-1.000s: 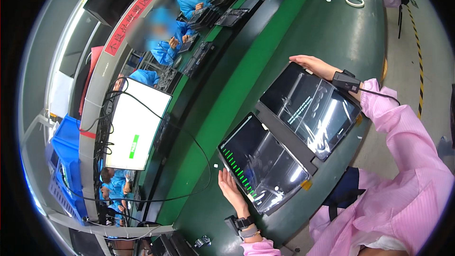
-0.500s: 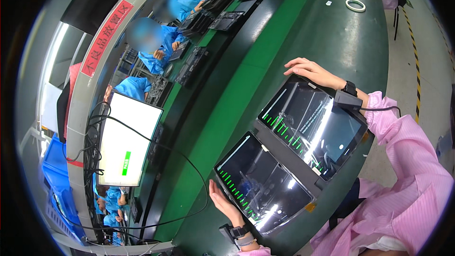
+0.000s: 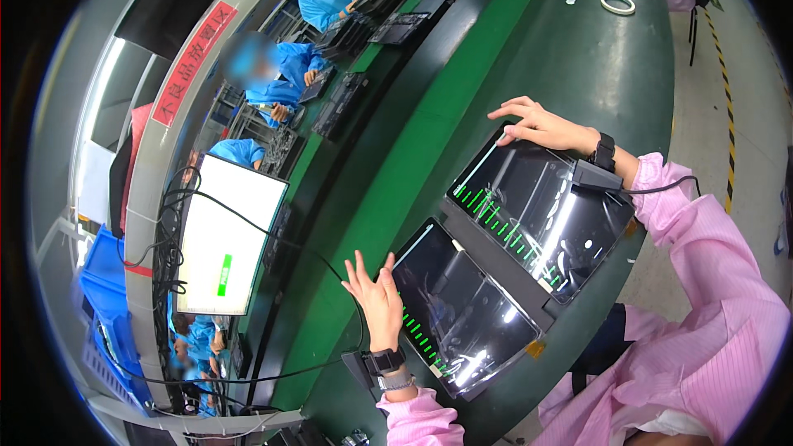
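On the dark green surface [image 3: 578, 58], close in front of the person, lie two glossy black display panels side by side: the nearer panel [image 3: 462, 314] and the farther panel [image 3: 541, 215], both showing rows of short green marks. Left hand [image 3: 376, 297] rests open, fingers spread, against the nearer panel's outer edge. Right hand [image 3: 541, 124], fingers spread and slightly curled, touches the farther panel's far corner, gripping nothing. Left of them glows a white monitor [image 3: 227, 248].
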`<state>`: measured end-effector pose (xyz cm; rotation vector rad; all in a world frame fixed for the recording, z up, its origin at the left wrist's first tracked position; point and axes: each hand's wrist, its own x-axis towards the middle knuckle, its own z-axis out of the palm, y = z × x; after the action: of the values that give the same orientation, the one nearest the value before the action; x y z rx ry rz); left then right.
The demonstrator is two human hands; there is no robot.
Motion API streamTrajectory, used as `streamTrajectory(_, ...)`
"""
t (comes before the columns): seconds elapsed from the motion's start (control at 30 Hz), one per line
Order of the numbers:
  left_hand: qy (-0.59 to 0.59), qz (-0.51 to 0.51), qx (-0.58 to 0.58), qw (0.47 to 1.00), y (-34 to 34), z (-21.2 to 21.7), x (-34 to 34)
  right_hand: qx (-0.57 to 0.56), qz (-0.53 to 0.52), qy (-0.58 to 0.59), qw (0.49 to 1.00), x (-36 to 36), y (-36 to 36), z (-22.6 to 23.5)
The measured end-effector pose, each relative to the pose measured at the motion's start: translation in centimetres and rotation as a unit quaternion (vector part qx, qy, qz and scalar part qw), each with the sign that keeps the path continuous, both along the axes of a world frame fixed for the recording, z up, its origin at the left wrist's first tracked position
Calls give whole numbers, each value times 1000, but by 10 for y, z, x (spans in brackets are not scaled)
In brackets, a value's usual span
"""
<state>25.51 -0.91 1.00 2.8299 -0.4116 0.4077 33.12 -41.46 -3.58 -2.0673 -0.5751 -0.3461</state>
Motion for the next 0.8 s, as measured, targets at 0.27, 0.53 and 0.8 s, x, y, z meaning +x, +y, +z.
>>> streamTrajectory(0.27, 105, -76, 44, 991, 5, 38, -54, -39, 116, 20, 992, -47, -29, 29)
streamTrajectory(0.53, 91, -10, 78, 993, 4, 16, 8, -202, 57, -21, 977, -6, 17, 17)
streamTrajectory(0.8, 162, -164, 57, 971, -22, 39, -144, -37, 112, 41, 992, -130, -44, 23)
